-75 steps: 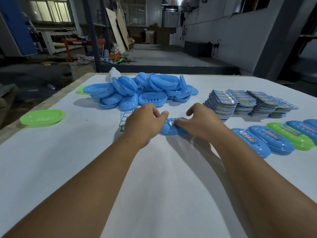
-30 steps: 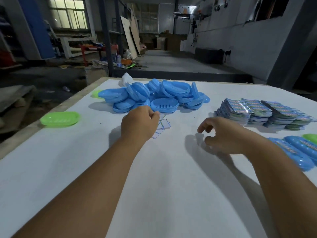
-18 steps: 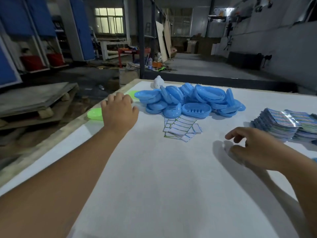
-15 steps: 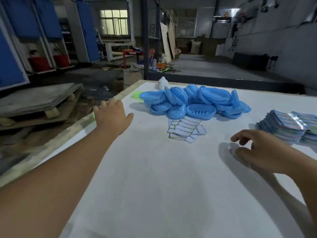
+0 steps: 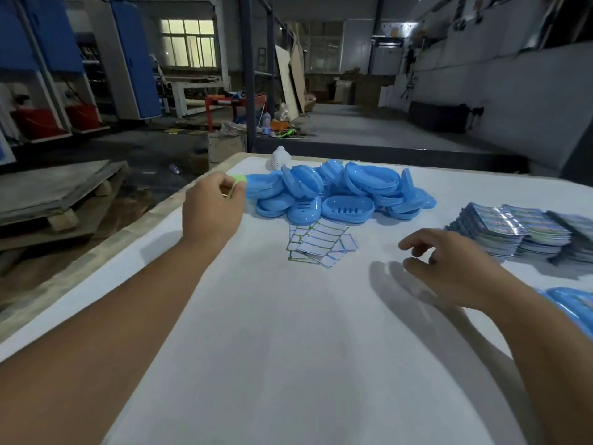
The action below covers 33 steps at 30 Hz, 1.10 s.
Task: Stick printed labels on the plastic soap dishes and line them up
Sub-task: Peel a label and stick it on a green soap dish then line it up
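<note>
Since half a second ago, the left hand [image 5: 213,208] is moved toward the pile of blue oval plastic soap dishes [image 5: 340,194] and a light, stiff green plastic dish [image 5: 239,179] is pinched by its rim; the right hand [image 5: 449,268] is held loosely curled, empty

Gripping a green soap dish [image 5: 238,180] in the left hand [image 5: 213,208] beside the pile of blue soap dishes [image 5: 340,191]. Hovering the right hand [image 5: 449,268], fingers loosely curled, over the white surface [image 5: 288,348], near the label sheets [image 5: 321,244] and label stacks [image 5: 519,234].
</note>
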Each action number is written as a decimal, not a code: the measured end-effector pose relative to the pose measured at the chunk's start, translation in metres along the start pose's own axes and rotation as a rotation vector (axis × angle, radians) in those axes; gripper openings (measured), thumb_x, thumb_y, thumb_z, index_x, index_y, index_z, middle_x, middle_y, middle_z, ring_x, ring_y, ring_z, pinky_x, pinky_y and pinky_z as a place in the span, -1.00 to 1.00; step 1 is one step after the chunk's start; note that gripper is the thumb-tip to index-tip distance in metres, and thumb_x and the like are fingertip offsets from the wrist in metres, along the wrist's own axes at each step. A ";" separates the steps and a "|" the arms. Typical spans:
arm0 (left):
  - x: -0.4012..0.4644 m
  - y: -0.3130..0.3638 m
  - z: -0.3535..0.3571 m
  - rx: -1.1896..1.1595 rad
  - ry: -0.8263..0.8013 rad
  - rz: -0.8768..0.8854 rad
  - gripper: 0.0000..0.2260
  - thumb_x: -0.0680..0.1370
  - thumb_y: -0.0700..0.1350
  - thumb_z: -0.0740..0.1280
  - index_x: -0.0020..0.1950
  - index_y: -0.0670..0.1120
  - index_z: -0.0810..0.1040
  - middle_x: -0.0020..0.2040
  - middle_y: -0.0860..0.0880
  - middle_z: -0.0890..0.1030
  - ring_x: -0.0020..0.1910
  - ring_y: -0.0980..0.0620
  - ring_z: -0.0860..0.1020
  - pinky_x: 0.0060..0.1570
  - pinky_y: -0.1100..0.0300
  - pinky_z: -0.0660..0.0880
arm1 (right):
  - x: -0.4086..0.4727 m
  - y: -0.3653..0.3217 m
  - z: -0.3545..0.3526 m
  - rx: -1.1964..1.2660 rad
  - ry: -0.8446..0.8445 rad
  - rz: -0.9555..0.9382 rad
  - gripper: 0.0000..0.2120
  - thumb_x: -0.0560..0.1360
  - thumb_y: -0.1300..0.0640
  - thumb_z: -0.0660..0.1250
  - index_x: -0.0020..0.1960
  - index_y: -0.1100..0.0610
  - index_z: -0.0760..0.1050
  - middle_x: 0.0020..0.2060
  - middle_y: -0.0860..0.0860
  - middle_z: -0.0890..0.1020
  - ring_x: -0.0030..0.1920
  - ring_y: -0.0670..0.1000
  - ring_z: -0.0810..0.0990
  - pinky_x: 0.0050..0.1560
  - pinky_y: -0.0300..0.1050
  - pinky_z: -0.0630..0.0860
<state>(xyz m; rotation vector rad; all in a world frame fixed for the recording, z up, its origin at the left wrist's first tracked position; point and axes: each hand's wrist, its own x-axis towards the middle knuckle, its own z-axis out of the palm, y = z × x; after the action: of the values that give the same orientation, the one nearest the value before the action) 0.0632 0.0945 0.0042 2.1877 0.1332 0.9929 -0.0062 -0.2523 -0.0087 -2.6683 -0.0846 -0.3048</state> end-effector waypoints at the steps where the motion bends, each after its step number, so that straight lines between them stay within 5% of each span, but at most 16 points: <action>1: -0.002 0.015 0.005 -0.162 -0.032 -0.078 -0.84 0.58 0.02 0.35 -0.08 -0.05 0.60 -0.17 0.03 0.63 -0.17 0.02 0.60 -0.17 0.14 0.52 | 0.000 -0.001 -0.001 0.012 0.047 0.006 -0.77 0.54 0.01 0.38 0.19 -0.12 0.58 -0.04 -0.22 0.55 -0.13 -0.20 0.50 -0.20 -0.25 0.36; 3: -0.009 0.048 0.016 -0.495 -0.157 -0.310 -0.82 0.59 0.02 0.34 -0.12 -0.05 0.59 -0.15 -0.01 0.66 -0.22 0.01 0.66 -0.15 0.07 0.64 | 0.000 -0.003 -0.004 0.077 0.140 0.007 -0.72 0.52 -0.07 0.41 0.22 -0.11 0.55 -0.03 -0.23 0.55 -0.09 -0.21 0.52 -0.17 -0.20 0.39; 7: -0.043 0.101 0.044 -1.063 -0.461 -0.779 -0.90 0.64 -0.09 0.32 -0.02 -0.09 0.57 -0.20 -0.07 0.65 -0.40 0.09 0.63 -0.42 0.24 0.58 | -0.002 -0.010 -0.003 0.386 0.174 -0.067 -0.40 0.39 -0.23 0.48 0.38 -0.22 0.40 0.20 -0.23 0.53 0.13 -0.18 0.55 0.04 -0.16 0.52; 10: -0.066 0.118 0.060 -1.186 -0.647 -0.954 -0.88 0.64 -0.11 0.29 0.03 -0.13 0.58 -0.27 -0.06 0.67 -0.30 0.05 0.60 -0.45 0.27 0.55 | -0.002 -0.012 0.000 0.437 0.143 -0.142 -0.33 0.38 -0.20 0.53 0.42 -0.24 0.38 0.29 -0.27 0.50 0.20 -0.21 0.53 0.13 -0.15 0.55; 14: -0.080 0.121 0.069 -1.238 -0.724 -0.993 -0.85 0.66 -0.13 0.25 -0.06 -0.14 0.55 -0.39 -0.03 0.67 -0.28 0.06 0.61 -0.40 0.26 0.58 | 0.004 -0.005 0.002 0.407 0.145 -0.134 -0.55 0.42 -0.12 0.54 0.28 -0.15 0.53 0.12 -0.14 0.62 0.04 -0.06 0.63 0.09 0.07 0.62; 18: -0.079 0.112 0.070 -0.998 -0.669 -0.772 -0.79 0.65 -0.08 0.29 -0.01 -0.21 0.59 -0.24 -0.11 0.72 -0.37 0.04 0.68 -0.29 0.17 0.65 | 0.006 0.002 0.003 0.309 0.127 -0.115 -0.59 0.40 -0.19 0.52 0.20 -0.21 0.53 0.06 -0.25 0.60 0.01 -0.14 0.59 0.01 -0.06 0.58; 21: -0.081 0.095 0.074 -0.293 -0.520 -0.118 -0.73 0.60 0.08 0.33 0.00 -0.11 0.65 -0.07 -0.06 0.72 -0.15 0.01 0.69 -0.06 0.05 0.63 | 0.005 0.006 0.003 0.264 0.081 -0.093 -0.63 0.41 -0.20 0.51 0.17 -0.25 0.52 0.08 -0.28 0.57 0.06 -0.17 0.56 0.04 -0.14 0.52; 24: -0.086 0.089 0.071 -0.180 -0.520 0.220 -0.67 0.54 0.18 0.37 0.21 0.02 0.61 0.14 0.07 0.63 0.12 0.08 0.56 0.11 0.13 0.47 | 0.003 0.010 0.003 0.158 -0.017 -0.084 -0.62 0.38 -0.21 0.51 0.16 -0.29 0.51 0.06 -0.28 0.56 0.09 -0.18 0.54 0.00 -0.23 0.48; 28: -0.087 0.085 0.076 -0.072 -0.766 0.422 -0.50 0.49 0.23 0.40 0.40 0.15 0.45 0.34 0.10 0.50 0.32 0.10 0.40 0.22 0.19 0.33 | 0.002 0.011 0.004 0.099 -0.107 -0.058 -0.57 0.34 -0.25 0.51 0.15 -0.37 0.44 0.03 -0.33 0.56 0.03 -0.25 0.56 -0.14 -0.38 0.39; 33: -0.086 0.083 0.078 -0.050 -0.882 0.415 -0.51 0.49 0.23 0.39 0.39 0.21 0.40 0.25 0.16 0.56 0.26 0.08 0.46 0.29 0.03 0.42 | 0.000 0.008 0.003 0.083 -0.191 0.020 -0.30 0.25 -0.34 0.50 0.34 -0.28 0.40 0.12 -0.31 0.56 0.00 -0.26 0.58 -0.05 -0.25 0.47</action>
<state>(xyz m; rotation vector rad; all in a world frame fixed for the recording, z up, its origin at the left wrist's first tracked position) 0.0411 -0.0425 -0.0291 2.4469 -0.7626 0.1437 -0.0044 -0.2579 -0.0146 -2.6067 -0.1264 -0.0384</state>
